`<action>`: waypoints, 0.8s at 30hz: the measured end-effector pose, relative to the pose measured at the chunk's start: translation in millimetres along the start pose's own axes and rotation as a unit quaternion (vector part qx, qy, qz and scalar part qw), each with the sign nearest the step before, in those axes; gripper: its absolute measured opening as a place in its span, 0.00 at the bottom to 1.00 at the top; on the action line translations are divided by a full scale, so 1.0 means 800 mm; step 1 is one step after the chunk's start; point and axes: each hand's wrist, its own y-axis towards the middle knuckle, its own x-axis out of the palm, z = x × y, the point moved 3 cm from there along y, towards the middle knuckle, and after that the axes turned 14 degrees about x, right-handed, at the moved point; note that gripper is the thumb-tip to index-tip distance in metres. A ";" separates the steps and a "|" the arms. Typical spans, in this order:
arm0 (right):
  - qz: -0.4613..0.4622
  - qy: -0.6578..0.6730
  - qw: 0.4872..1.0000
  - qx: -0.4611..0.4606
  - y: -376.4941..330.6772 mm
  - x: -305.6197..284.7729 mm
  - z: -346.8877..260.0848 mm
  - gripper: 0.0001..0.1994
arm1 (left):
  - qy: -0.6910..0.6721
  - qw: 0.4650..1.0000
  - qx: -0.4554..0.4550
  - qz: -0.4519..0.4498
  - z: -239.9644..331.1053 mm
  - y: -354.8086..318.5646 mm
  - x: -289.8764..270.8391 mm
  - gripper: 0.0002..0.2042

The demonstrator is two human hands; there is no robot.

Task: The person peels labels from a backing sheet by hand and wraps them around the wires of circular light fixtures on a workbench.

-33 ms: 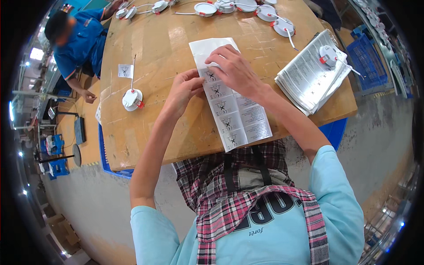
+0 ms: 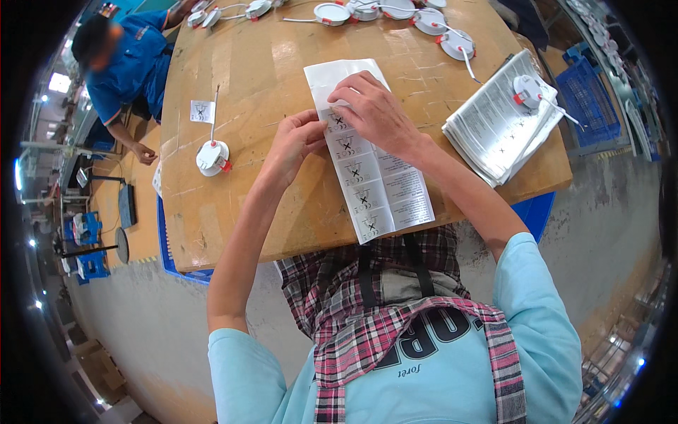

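A white sheet of printed labels (image 2: pixel 365 185) lies on the table in front of me, its lower end reaching over the near edge. My left hand (image 2: pixel 296 141) pinches the sheet's left edge near its upper part, thumb and forefinger together. Across the upper part bends my right hand (image 2: pixel 378 116), fingers curled and fingertips on the labels close to the left hand's. The right palm and forearm cover part of the sheet. To the left, a round white downlight (image 2: pixel 212 157) with a red clip rests on the table, a small label (image 2: pixel 203 111) attached to its cable.
A thick stack of label sheets (image 2: pixel 487 127) sits at the right, with another downlight (image 2: pixel 527 92) on top. Several more downlights (image 2: pixel 430 22) line the far edge. At the far left, a co-worker in a blue shirt (image 2: pixel 145 63) is beside the table. A blue crate (image 2: pixel 586 99) stands beyond the right edge.
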 end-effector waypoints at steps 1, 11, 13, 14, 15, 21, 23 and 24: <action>-0.002 0.003 1.000 -0.003 0.003 0.007 -0.001 0.04 | -0.013 1.000 -0.023 0.002 -0.002 0.004 -0.006 0.14; -0.047 0.053 0.997 0.033 0.003 0.016 0.012 0.06 | -0.009 0.997 -0.063 0.043 -0.010 0.018 -0.010 0.15; -0.059 0.051 0.997 0.027 0.003 0.018 0.012 0.07 | -0.026 0.996 -0.064 0.048 -0.015 0.019 -0.008 0.15; -0.061 0.064 0.996 0.019 0.007 0.013 0.008 0.07 | -0.036 0.996 -0.058 0.051 -0.010 0.018 -0.007 0.15; -0.065 0.054 0.996 0.035 0.009 0.007 0.005 0.07 | -0.024 0.997 -0.053 0.046 -0.008 0.018 -0.004 0.16; -0.113 0.013 0.991 0.068 -0.006 0.013 0.018 0.09 | 0.349 0.937 0.002 0.016 0.028 -0.008 -0.016 0.15; -0.118 0.002 0.991 0.061 -0.008 0.016 0.014 0.09 | 0.502 0.816 0.259 0.127 0.052 -0.048 -0.042 0.11; -0.123 0.002 0.990 0.067 -0.008 0.017 0.013 0.08 | 0.508 0.812 0.258 0.129 0.053 -0.062 -0.058 0.11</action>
